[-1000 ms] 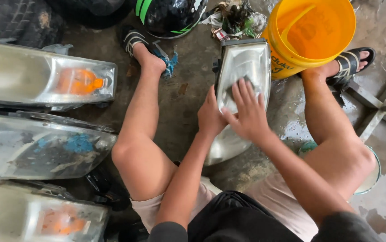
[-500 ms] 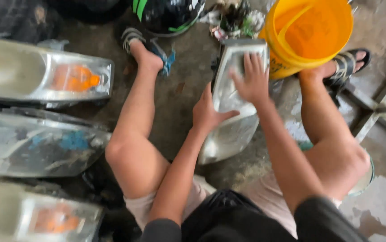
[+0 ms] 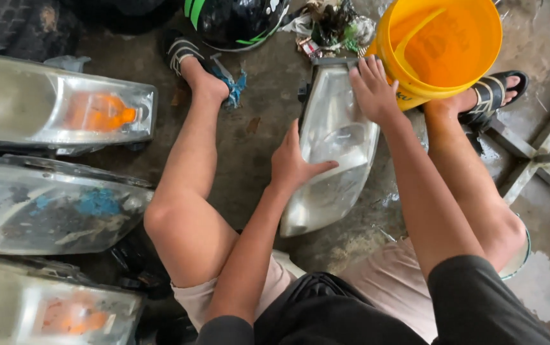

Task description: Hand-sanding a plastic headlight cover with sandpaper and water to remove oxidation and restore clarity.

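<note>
Sitting low on the concrete floor [image 3: 249, 160] with knees apart, the headlight [image 3: 332, 153] stands between the legs, its near end down on the wet floor and its far end tipped up toward the yellow bucket [image 3: 444, 48].

Left hand [image 3: 294, 167] is open and spread against the headlight's left edge about halfway up, thumb lying across the lens, bracing rather than gripping. Right hand [image 3: 372, 89] is flat on the far upper corner of the lens, fingers together and pressed down. Can't tell if there's a bit of sandpaper or a cloth under that palm, it's hidden.

My take on doing this rub well: keep the left hand planted where it is so the housing doesn't skate on the wet floor, and work the right palm in even overlapping passes with flat pressure, not fingertips, or you get streaky patches. The lens looks hazy over most of its length, so I'd say there's plenty left. The bucket touches the right wrist side, handy for re-wetting, but easy to knock.

Off to the left, three more headlights [image 3: 57, 108] lie stacked near to far, and a black helmet [image 3: 236, 22] sits at the far edge.
</note>
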